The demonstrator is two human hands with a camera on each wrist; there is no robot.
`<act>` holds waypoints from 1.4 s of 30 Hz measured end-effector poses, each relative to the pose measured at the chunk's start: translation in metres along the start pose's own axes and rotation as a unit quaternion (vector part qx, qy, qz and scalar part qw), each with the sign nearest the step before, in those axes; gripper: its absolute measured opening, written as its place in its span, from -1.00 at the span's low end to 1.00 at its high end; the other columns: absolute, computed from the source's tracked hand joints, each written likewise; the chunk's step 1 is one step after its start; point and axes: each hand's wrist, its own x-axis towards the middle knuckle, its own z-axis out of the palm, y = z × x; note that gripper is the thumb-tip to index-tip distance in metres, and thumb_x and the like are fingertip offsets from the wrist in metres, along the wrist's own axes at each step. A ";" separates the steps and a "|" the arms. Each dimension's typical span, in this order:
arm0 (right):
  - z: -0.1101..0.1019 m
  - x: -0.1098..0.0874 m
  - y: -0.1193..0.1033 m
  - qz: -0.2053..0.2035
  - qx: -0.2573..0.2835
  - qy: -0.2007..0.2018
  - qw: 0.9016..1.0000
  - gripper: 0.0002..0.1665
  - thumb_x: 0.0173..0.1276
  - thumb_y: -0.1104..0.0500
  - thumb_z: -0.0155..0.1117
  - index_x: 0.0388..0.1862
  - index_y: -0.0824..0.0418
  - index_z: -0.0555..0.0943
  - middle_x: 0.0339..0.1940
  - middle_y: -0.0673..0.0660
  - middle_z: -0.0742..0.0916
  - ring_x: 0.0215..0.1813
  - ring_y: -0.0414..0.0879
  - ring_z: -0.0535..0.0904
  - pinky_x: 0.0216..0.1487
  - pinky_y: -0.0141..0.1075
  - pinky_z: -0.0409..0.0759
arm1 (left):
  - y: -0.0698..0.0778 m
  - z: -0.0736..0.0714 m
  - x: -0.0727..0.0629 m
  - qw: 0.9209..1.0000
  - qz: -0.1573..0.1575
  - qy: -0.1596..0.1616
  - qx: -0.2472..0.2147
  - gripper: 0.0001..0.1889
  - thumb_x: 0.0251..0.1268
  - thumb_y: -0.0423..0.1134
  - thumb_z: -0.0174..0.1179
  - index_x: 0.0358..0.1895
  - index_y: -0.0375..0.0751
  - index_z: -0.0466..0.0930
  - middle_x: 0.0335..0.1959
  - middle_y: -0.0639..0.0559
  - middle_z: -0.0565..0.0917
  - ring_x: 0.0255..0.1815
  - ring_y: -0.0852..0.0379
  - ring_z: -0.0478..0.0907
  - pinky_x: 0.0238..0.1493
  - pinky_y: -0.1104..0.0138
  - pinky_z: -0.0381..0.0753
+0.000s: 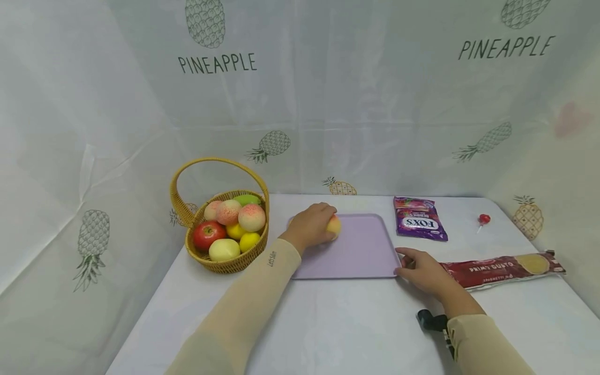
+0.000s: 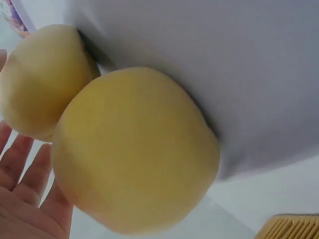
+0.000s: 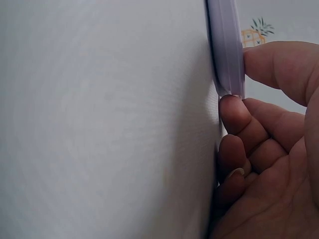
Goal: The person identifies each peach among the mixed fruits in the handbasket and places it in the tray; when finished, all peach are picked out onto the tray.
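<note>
A pale purple tray (image 1: 356, 255) lies flat on the white table. My left hand (image 1: 309, 224) reaches over its left part and holds a yellow-and-pink peach (image 1: 334, 227) between thumb and fingers. In the left wrist view, that peach (image 2: 42, 82) has fingers (image 2: 22, 159) along its side. A second round yellow fruit (image 2: 134, 149) sits beside it on the tray, mostly hidden behind the hand in the head view. My right hand (image 1: 424, 273) grips the tray's near right corner, with the thumb on the rim (image 3: 229, 59) and the other fingers curled beside it.
To the left stands a handled wicker basket (image 1: 229, 265) filled with peaches, a red apple and other fruit. At the right lie a purple FOX'S candy bag (image 1: 419, 219), a red lollipop (image 1: 484, 219) and a long red packet (image 1: 506, 268). A printed curtain hangs behind the table.
</note>
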 end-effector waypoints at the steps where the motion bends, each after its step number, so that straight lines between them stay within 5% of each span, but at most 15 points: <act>1: 0.000 0.000 0.000 0.000 0.000 0.000 1.000 -0.20 0.35 0.11 0.43 0.49 0.35 0.39 -0.16 0.13 0.62 -0.14 -0.02 0.51 -0.21 -0.24 0.53 | 0.000 -0.001 -0.001 1.000 0.001 0.000 -0.001 -0.30 0.23 0.11 0.42 0.42 0.07 0.43 0.35 0.19 0.52 0.31 0.18 0.48 0.19 0.20 0.61; 21: 0.000 0.000 0.000 -0.003 -0.008 0.000 1.000 -0.19 0.35 0.10 0.43 0.49 0.37 0.38 -0.16 0.12 0.62 -0.15 -0.02 0.49 -0.26 -0.30 0.51 | 0.013 -0.024 -0.014 0.999 0.030 0.007 0.011 -0.32 0.31 0.09 0.35 0.46 0.04 0.38 0.46 0.10 0.46 0.50 0.11 0.36 0.35 0.12 0.55; 42: -0.001 0.002 0.000 0.005 -0.005 -0.008 1.000 -0.17 0.35 0.08 0.42 0.51 0.36 0.36 -0.16 0.14 0.62 -0.14 -0.01 0.49 -0.27 -0.32 0.52 | 0.012 -0.042 -0.041 0.992 0.093 0.081 0.010 -0.39 0.33 0.11 0.32 0.37 -0.03 0.48 0.36 0.05 0.55 0.42 0.09 0.45 0.31 0.16 0.59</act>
